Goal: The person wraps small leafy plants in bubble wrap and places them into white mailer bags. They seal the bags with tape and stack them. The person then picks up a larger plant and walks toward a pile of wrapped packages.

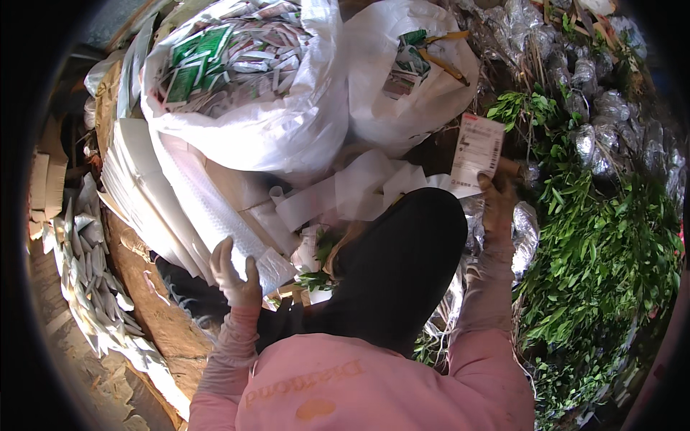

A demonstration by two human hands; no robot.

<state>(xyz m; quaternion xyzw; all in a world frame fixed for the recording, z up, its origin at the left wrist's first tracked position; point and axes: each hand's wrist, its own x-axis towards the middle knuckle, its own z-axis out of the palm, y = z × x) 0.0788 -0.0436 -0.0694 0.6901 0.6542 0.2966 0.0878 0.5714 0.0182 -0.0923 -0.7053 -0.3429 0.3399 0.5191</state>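
Pinched between the thumb and fingers of my right hand (497,207) is a white printed label (478,153), held up by its lower edge; it bears writing and barcodes. My left hand (235,275) holds nothing, its fingers apart and thumb raised. It is over the near end of a white bubble-wrap strip (207,210); whether it touches the strip cannot be told. Beside that strip lies a fanned stack of white flat sheets (140,172). Translucent white strips (356,186) lie in a heap beyond my raised knee, which hides part of what is below.
A large white sack (259,143) full of small printed packets (259,59) stands ahead. A second white sack (372,91) carries a yellow-handled tool (444,64). Leafy plants (598,226) and plastic-wrapped bundles (604,129) crowd the right. White folded packages (97,280) line the left.
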